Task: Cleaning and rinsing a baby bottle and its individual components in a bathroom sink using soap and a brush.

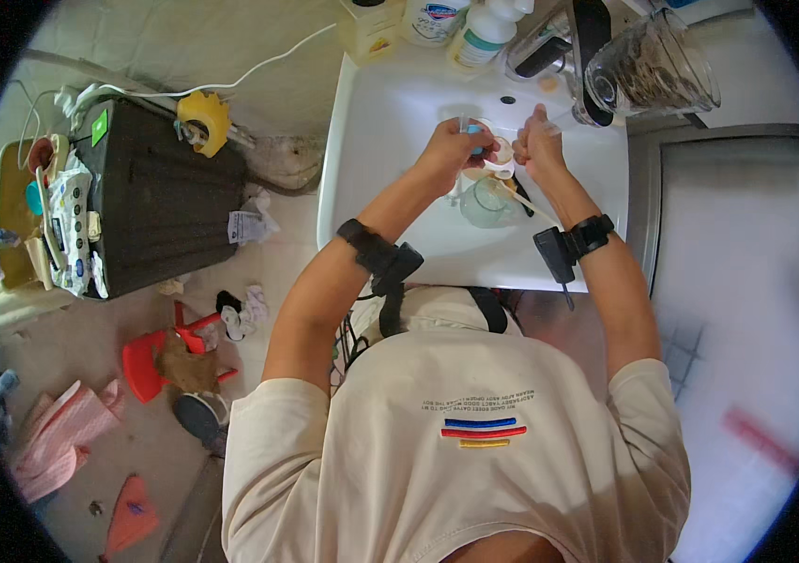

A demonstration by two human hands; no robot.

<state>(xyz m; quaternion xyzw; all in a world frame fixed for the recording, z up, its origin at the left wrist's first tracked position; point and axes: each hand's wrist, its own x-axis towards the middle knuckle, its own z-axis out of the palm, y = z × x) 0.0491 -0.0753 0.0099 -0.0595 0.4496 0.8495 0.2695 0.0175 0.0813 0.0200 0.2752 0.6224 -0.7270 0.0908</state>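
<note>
Over the white sink, my left hand has its fingers closed around a small light-blue and clear object; its kind is hard to make out. My right hand is just to the right, fingers curled and one tip pointing up; whatever it may pinch is too small to tell. A round whitish cup-like item shows between the two hands, partly hidden by fingers. Below them a clear greenish glass sits in the basin, with a pale thin stick and a dark slim handle beside it.
Pump bottles and a pale box line the sink's back rim. A large glass pitcher stands at the back right. On the left are a dark bin-like box, a red stool and a pink cloth.
</note>
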